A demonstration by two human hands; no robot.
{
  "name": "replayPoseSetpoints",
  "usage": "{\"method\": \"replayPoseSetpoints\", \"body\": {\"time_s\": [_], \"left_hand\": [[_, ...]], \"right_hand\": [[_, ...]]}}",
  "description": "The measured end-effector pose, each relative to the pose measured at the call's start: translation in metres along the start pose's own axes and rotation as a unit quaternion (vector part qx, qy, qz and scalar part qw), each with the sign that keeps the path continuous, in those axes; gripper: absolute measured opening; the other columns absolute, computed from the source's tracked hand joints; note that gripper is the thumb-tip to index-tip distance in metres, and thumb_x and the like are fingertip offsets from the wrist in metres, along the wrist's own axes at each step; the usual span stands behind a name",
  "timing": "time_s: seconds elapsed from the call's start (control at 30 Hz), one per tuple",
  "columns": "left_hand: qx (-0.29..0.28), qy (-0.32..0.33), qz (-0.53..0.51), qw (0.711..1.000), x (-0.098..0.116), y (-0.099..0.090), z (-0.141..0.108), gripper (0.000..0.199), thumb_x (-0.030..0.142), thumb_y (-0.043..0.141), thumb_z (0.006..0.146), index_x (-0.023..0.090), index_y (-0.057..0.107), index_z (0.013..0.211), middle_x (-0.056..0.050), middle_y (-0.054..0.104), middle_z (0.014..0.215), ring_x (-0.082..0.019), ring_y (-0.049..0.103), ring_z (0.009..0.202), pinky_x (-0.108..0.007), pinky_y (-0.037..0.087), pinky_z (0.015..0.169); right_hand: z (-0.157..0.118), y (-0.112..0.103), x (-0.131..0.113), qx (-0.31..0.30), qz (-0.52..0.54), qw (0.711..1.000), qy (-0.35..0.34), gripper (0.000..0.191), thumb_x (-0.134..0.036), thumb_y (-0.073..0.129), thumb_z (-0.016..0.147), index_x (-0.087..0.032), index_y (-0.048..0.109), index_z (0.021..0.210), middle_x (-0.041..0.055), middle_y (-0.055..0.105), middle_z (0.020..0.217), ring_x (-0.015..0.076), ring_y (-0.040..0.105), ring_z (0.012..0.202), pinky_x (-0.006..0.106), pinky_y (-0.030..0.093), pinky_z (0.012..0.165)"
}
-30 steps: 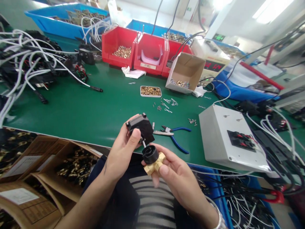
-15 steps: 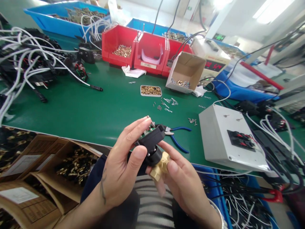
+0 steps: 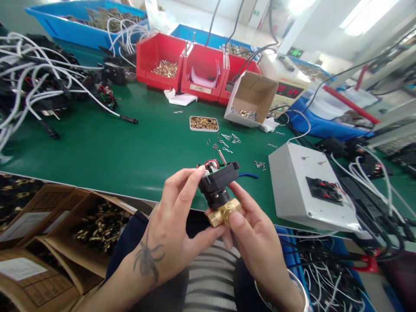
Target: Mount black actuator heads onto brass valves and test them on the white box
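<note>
A black actuator housing (image 3: pixel 221 177) with its top open, showing red wires and a metal pin, sits on a brass valve body (image 3: pixel 225 212). My right hand (image 3: pixel 256 234) grips the brass body, thumb on its front. My left hand (image 3: pixel 175 221) has its fingertips at the housing's left edge and its thumb by the lower brass end. Behind the housing, a blue plier handle (image 3: pixel 248 175) shows on the green table (image 3: pixel 146 151); the rest of the pliers is hidden.
Small pins and clips (image 3: pixel 227 141) lie near a tray of brass parts (image 3: pixel 203 123). Red bins (image 3: pixel 159 60) and a cardboard box (image 3: pixel 250 97) stand behind. A grey box (image 3: pixel 312 186) is right, white cables (image 3: pixel 35 78) left, cartons (image 3: pixel 65 242) lower left.
The valve assembly has moved up and right and turned more upright. My left thumb has dropped from the black part to the brass end. The housing now covers most of the pliers.
</note>
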State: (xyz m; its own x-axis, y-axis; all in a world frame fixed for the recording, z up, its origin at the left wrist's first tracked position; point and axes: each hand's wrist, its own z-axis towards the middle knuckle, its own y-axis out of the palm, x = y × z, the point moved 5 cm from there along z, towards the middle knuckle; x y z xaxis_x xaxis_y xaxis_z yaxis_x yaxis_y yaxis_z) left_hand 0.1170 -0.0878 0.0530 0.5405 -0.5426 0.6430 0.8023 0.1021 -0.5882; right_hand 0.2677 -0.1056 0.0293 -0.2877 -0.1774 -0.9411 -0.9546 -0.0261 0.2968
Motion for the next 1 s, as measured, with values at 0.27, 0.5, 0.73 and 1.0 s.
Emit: {"method": "replayPoseSetpoints", "body": {"time_s": [0.27,0.5,0.73,1.0], "left_hand": [[0.018,-0.018,-0.040,0.999,0.015,0.008,-0.008,0.075,0.036,0.074,0.080,0.018,0.039,0.143,-0.013,0.052,0.130,-0.024,0.058,0.121,-0.035,0.060,0.098],[0.064,-0.002,-0.014,0.998,0.032,0.011,-0.008,0.064,0.038,0.067,0.084,0.019,0.042,0.140,-0.008,0.055,0.117,-0.020,0.063,0.105,-0.029,0.063,0.088],[0.089,-0.031,-0.006,0.996,0.033,0.010,-0.011,0.067,0.034,0.071,0.078,0.024,0.045,0.139,-0.006,0.053,0.109,-0.020,0.062,0.095,-0.032,0.065,0.080],[0.075,-0.046,-0.019,0.996,0.028,0.010,-0.010,0.067,0.037,0.069,0.081,0.023,0.042,0.140,-0.010,0.055,0.116,-0.024,0.062,0.104,-0.035,0.066,0.083]], "right_hand": [[0.015,-0.011,-0.024,0.108,-0.136,0.959,-0.222,0.056,-0.067,0.042,0.098,-0.026,0.067,0.127,0.0098,0.064,0.118,0.0245,0.062,0.110,0.041,0.054,0.094],[0.017,0.002,-0.036,0.093,-0.046,0.970,-0.222,0.041,-0.048,0.043,0.100,-0.025,0.076,0.107,0.0093,0.063,0.107,0.0242,0.061,0.098,0.040,0.052,0.084],[0.026,0.012,-0.039,0.110,-0.033,0.977,-0.182,0.044,-0.044,0.034,0.100,-0.021,0.069,0.088,0.0128,0.062,0.094,0.0252,0.062,0.089,0.042,0.055,0.078],[0.027,0.014,-0.032,0.089,0.059,0.981,-0.159,0.041,-0.050,0.046,0.097,-0.021,0.075,0.097,0.0095,0.063,0.097,0.0223,0.063,0.086,0.038,0.055,0.077]]}}
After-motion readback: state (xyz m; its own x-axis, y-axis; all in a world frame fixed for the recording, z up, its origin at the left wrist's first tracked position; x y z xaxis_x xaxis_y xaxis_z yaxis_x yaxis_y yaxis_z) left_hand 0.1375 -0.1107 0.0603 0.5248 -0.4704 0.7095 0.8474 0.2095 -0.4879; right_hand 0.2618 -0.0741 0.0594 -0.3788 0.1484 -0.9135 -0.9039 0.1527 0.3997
